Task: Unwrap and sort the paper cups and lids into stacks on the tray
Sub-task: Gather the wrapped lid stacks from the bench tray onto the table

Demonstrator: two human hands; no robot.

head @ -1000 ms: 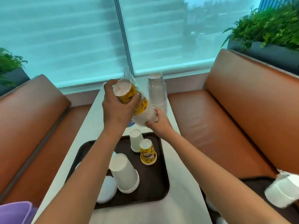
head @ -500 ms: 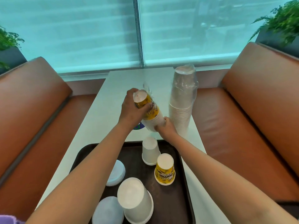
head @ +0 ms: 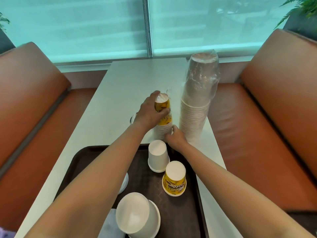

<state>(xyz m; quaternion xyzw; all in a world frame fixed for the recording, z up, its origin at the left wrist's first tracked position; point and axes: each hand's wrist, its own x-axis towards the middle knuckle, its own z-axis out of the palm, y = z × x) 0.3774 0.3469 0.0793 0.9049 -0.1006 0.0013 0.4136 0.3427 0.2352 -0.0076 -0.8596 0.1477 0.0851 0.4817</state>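
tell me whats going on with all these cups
A person is handling a stack of yellow printed paper cups standing on the white table: left hand grips its upper part, right hand holds the base. Beside it stands a taller, partly plastic-wrapped stack of white cups. Several upturned cups sit on the dark brown tray.

My left hand (head: 147, 114) grips the small cup stack (head: 163, 121) on the table (head: 120, 86), my right hand (head: 175, 137) at its base, the tall wrapped stack (head: 197, 100) just right, the tray (head: 82, 162) nearer me.

Left hand (head: 147, 112) grips the yellow cup stack (head: 163, 117) (still plastic-wrapped); right hand (head: 175, 136) pinches its base.
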